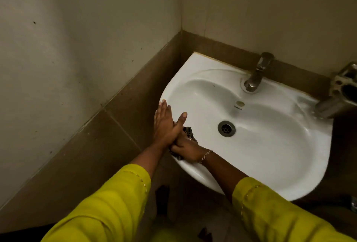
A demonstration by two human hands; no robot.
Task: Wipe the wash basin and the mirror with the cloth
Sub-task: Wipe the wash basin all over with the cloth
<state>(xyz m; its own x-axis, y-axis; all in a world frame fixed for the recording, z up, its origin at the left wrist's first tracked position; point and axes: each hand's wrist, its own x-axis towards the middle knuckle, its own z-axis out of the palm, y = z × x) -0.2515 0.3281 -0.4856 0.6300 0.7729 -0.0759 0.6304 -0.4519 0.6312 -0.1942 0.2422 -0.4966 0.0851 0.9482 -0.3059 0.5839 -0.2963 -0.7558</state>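
Note:
A white wash basin (270,145) hangs in the corner of the room, with a round drain (226,128) in its bowl. My left hand (166,124) lies flat on the basin's left rim, fingers straight and thumb spread over the bowl. Just below it my right hand (185,148), with a bracelet at the wrist, grips a dark patterned cloth (188,131) against the front-left rim. Most of the cloth is hidden under the hand. No mirror is in view.
A metal tap (257,73) stands at the basin's back edge. A metal holder (343,91) juts from the wall at the far right. Brown tiles (116,126) cover the lower walls; plain walls meet in the corner above. Dark floor lies under the basin.

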